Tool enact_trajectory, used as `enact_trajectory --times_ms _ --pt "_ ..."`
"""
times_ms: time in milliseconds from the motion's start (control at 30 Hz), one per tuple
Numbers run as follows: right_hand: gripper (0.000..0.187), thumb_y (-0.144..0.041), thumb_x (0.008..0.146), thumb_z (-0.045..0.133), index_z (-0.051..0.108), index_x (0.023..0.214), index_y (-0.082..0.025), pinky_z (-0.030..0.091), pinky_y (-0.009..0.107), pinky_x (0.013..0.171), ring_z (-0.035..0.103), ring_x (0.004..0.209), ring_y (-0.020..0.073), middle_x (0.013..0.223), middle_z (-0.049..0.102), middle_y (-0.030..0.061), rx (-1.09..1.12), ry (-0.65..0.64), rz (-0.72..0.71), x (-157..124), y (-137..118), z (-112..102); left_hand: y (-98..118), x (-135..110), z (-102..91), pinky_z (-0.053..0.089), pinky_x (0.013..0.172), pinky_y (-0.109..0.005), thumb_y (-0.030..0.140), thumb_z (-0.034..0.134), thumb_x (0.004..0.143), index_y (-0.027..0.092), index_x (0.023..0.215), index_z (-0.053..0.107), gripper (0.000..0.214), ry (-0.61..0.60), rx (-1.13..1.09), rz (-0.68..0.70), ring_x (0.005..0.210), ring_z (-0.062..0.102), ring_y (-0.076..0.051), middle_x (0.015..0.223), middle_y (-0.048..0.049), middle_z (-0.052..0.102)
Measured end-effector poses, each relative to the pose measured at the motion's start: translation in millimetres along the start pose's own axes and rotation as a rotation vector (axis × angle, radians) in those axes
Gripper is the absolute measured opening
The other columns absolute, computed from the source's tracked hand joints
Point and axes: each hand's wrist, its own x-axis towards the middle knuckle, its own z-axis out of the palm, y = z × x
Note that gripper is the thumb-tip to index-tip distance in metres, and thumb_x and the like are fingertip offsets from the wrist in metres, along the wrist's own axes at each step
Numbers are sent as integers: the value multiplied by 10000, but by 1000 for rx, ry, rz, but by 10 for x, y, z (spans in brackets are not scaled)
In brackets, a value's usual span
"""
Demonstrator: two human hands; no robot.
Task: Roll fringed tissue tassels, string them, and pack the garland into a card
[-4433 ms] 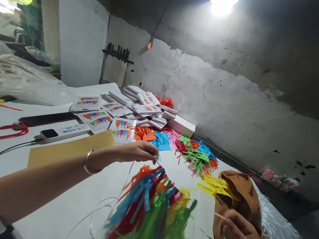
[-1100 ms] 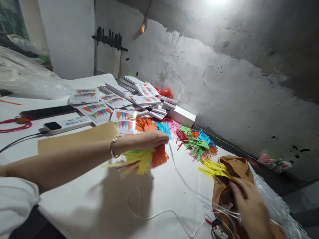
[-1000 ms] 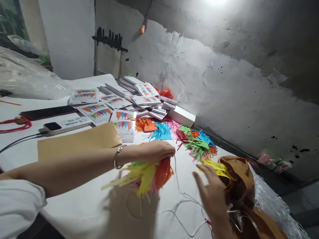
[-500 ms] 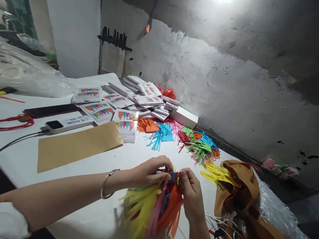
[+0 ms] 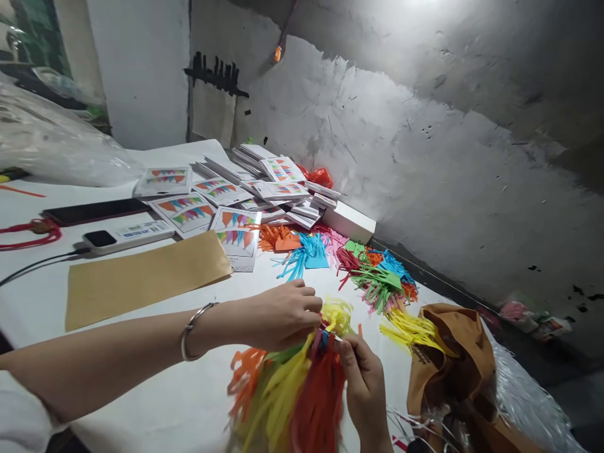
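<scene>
My left hand (image 5: 278, 314), with a silver bangle on the wrist, is closed around the top of a bundle of coloured paper tassels (image 5: 292, 396) in yellow, red, orange and green. My right hand (image 5: 365, 387) pinches the same bundle at its top, just below the left fingers. The fringes hang down over the white table (image 5: 165, 402). A thin clear string (image 5: 401, 418) trails to the right near the bottom edge.
Loose coloured tassels (image 5: 372, 280) lie along the wall. Printed white packets (image 5: 226, 198) are piled behind, with a white box (image 5: 349, 221). A brown envelope (image 5: 141, 277), a remote (image 5: 125, 234) and a phone (image 5: 94, 209) lie left. A brown bag (image 5: 453, 358) sits right.
My left hand gathered the tassels into a bundle and drew them toward me. My right hand left the brown bag and joined at the bundle's top; the fringes now hang lower.
</scene>
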Motion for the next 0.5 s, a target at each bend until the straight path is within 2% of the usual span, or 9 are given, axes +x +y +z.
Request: enact_trajectory --times_ms 133,200,300,367,433,500 --pt "310 -430 1006 483 615 827 -214 362 251 620 481 667 142 708 541 -20 -67 -3 -46 -10 11 -19 16 -15 -2 377 703 -351 173 540 987 209 861 629 159 130 81 15 746 542 -197 860 -40 665" --pt "306 -430 1002 485 628 836 -215 366 253 606 498 656 146 708 558 -16 -88 0 -69 -17 8 -6 21 -11 7 381 715 -356 180 557 984 212 816 628 185 159 90 11 754 547 -197 850 -38 660" --pt "315 -441 998 488 635 832 -217 369 254 601 507 652 148 703 562 -12 -84 14 -69 -25 -12 8 22 -8 4 406 719 -355 129 609 934 214 945 661 100 87 68 8 801 583 -214 930 -55 676" --pt "319 -447 994 495 637 824 -217 377 255 611 507 659 150 703 561 -9 -69 25 -57 -28 -28 8 12 -14 10 433 707 -335 36 619 879 201 1063 653 249 31 -18 26 829 608 -217 1017 -73 687" --pt "326 -454 988 505 634 804 -217 382 254 607 502 654 149 692 555 -9 -53 24 -51 -29 -41 6 -10 -23 39 450 682 -295 -2 608 871 205 1042 666 274 21 -161 33 810 625 -197 997 -67 697" --pt "334 -466 980 518 642 797 -216 392 254 610 505 659 150 693 561 -6 -5 16 -30 -32 -50 9 -39 -29 90 449 646 -258 54 627 904 212 918 689 171 39 -303 12 764 627 -174 880 -41 696"
